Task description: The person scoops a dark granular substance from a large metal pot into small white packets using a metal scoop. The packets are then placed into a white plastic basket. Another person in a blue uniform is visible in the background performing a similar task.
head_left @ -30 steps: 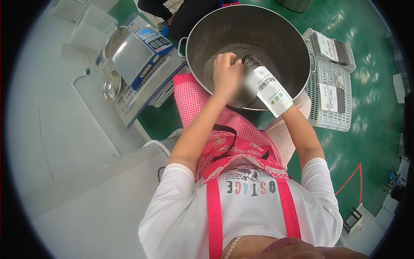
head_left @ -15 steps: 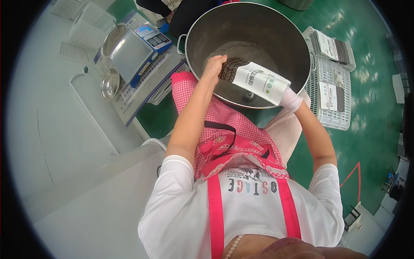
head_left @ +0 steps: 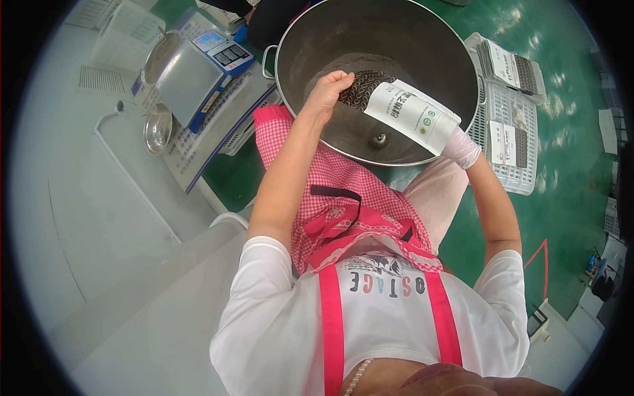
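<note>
A packaging pouch (head_left: 411, 117), white with a dark patterned end, slants over the big dark pot (head_left: 314, 49). My left hand (head_left: 325, 94) is bare and pinches the pouch at its patterned end. On my right hand (head_left: 460, 148) is a thin pale glove. It reaches into or behind the pouch's near right end, so its fingers are hidden. Grey-brown powder (head_left: 360, 63) covers part of the pot's bottom. Close to the pot's near wall lies a small shiny metal piece (head_left: 379, 140), perhaps part of a scoop.
Right of the pot, a stack of pouches (head_left: 507, 68) and a single pouch (head_left: 508, 145) rest on white plastic crates (head_left: 512, 179). At the left stand a digital scale (head_left: 224, 51) and a metal bowl (head_left: 158, 129). Someone's dark-clothed leg is beyond the pot.
The pouch has turned its printed face more toward me and looks fuller. Both hands have stayed at its two ends, shifting only slightly. The whole view has moved a little.
</note>
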`<state>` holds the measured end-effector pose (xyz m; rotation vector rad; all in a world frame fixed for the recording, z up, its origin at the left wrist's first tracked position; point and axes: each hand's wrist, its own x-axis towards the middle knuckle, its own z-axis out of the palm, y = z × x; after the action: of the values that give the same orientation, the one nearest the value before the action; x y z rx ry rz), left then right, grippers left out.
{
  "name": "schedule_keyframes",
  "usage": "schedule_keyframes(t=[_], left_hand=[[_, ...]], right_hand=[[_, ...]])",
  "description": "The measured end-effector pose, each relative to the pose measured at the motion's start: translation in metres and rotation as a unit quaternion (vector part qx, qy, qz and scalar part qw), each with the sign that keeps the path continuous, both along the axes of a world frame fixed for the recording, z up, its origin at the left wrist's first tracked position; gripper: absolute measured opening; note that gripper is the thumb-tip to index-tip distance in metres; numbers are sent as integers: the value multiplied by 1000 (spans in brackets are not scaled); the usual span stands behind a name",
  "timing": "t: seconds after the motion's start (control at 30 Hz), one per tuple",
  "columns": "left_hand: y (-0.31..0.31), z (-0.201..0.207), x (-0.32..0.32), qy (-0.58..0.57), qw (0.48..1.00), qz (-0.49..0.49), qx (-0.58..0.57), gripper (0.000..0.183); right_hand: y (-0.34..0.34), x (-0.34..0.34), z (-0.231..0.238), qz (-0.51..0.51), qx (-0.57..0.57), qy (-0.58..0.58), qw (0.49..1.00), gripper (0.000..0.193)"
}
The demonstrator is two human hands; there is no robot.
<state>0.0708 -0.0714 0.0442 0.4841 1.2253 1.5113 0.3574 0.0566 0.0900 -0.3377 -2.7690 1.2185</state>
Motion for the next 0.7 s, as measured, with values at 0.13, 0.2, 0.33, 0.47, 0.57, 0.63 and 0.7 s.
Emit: schedule_keyframes(t=[0.13, 0.2, 0.33, 0.47, 0.57, 0.63, 0.7], left_hand=[[0, -23, -17, -86, 994, 63, -35, 18], [1, -35, -23, -65, 992, 81, -66, 16], [1, -58, -14, 450, 870, 149, -137, 14], [0, 49, 32, 565, 803, -19, 186, 25], [-6, 72, 62, 645, 688, -218, 251, 27], [-1, 50, 52, 708, 631, -259, 185, 23], [10, 30, 35, 717, 620, -281, 151, 19]], right_hand=[[-10, -18, 44, 60, 86, -22, 994, 41], [-14, -18, 54, 0, -22, -8, 1000, 41], [-17, -34, 64, -84, -29, 15, 996, 36], [8, -50, 39, -46, 124, -54, 990, 40], [14, -74, 32, 42, 126, -112, 985, 41], [17, -90, 35, 81, 131, -162, 975, 42], [21, -105, 36, 81, 131, -192, 969, 42]])
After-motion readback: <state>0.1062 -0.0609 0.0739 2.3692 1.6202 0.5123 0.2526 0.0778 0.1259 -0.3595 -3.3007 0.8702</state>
